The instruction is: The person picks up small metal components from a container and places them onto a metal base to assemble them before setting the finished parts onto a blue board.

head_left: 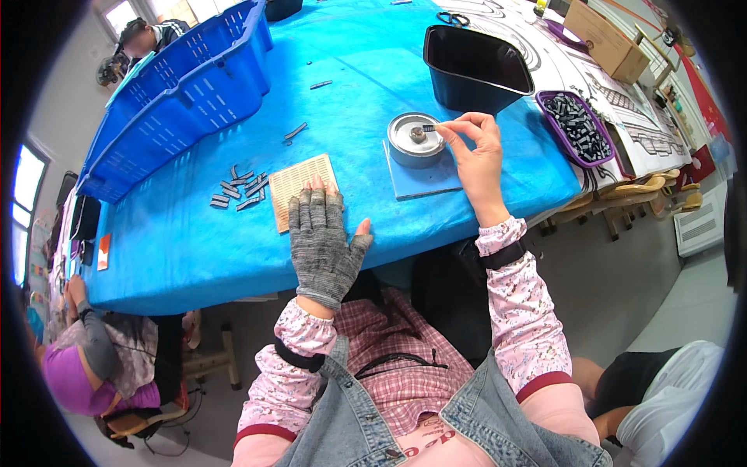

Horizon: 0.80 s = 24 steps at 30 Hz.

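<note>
Right hand: your right hand [476, 152] is bare and up over the tin, thumb and index finger pinched nearly together, with a thin bit of something between them.
Ribbed strip: that bit is a small dark ribbed strip [429, 128]; you've got it by its right end, and the free end pokes out left of your fingertips, over the lid area. Can't tell if it's touching the knob or just above it.
Round tin: the round grey tin [401, 143] sits right below your pinch, with a metal knob [419, 135] in the middle of its top, just beside the strip.
Blue slab: the tin stands on a flat blue slab [424, 184], near your right wrist.
Left hand: your left hand [323, 249], in a grey fingertip-less glove, is laid out flat, thumb off to the side, gripping nothing.
Slotted board: your left fingertips rest on the near right part of a tan slotted board [292, 183].
Loose pile: more black-and-grey strips [250, 185] lie just left of that board.
Purple basket: the purple basket [582, 164], well right of your pinch, is full of similar little pieces.
Black bin: the black bin [471, 95] stands just beyond your right hand.
</note>
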### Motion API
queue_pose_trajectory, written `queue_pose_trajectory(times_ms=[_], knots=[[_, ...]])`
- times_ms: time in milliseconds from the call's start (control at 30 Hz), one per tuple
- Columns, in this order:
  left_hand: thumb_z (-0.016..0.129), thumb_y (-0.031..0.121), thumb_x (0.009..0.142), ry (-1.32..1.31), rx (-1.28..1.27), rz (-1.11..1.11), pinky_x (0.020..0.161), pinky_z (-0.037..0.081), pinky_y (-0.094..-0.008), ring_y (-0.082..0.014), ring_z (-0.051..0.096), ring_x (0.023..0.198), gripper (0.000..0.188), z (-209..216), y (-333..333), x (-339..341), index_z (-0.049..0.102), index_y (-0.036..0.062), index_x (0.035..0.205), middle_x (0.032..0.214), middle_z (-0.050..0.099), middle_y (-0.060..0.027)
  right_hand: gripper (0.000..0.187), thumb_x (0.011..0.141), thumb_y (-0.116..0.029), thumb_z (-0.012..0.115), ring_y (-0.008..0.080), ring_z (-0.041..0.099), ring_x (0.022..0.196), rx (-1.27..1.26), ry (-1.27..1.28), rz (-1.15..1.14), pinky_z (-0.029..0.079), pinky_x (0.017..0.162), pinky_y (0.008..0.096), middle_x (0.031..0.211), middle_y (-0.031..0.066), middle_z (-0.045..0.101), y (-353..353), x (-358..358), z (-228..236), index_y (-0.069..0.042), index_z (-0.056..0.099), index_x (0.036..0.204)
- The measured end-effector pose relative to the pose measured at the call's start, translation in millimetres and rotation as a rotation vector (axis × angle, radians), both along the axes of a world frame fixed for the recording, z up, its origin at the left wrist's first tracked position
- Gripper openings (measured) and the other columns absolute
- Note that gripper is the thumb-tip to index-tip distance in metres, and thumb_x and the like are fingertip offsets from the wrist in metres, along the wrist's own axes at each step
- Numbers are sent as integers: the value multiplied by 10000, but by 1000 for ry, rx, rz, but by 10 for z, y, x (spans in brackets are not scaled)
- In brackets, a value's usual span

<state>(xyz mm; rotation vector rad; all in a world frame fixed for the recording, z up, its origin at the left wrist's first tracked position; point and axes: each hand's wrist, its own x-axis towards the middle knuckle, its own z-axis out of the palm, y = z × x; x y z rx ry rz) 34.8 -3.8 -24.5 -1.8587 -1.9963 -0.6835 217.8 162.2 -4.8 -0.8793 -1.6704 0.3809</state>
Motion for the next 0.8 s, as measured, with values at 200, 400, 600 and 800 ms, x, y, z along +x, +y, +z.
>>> queue_pose_trajectory(times_ms=[200,400,600,800], knots=[[648,290,764,13,4,-9,1058,273,-448,-361,394,1233,622,11,5,-2,449,-45,1249,1322,420,-217,115,726,-174,736,196,474,880,-5,-13,-3,404,785,306,863,39,511,9,-7,-3,-81,709,788],[648,290,758,-2,-12,-32,1045,290,-429,-351,395,1230,634,23,-68,30,440,-30,1265,1323,423,-201,121,721,-181,740,197,474,875,-16,-15,0,403,781,303,848,39,506,-2,-11,5,-84,713,789],[689,295,720,-21,-59,-139,1043,282,-442,-337,379,1245,665,101,-323,-23,442,61,1291,1339,414,-172,122,721,-189,741,199,479,868,-19,-13,15,401,788,305,845,43,508,9,-13,-11,-94,715,792],[752,299,645,-28,-86,-76,1051,268,-454,-328,372,1253,748,69,-328,-188,438,110,1297,1366,387,-135,131,721,-199,742,201,486,865,-27,-4,18,404,782,307,834,42,509,9,-2,-7,-94,715,794]])
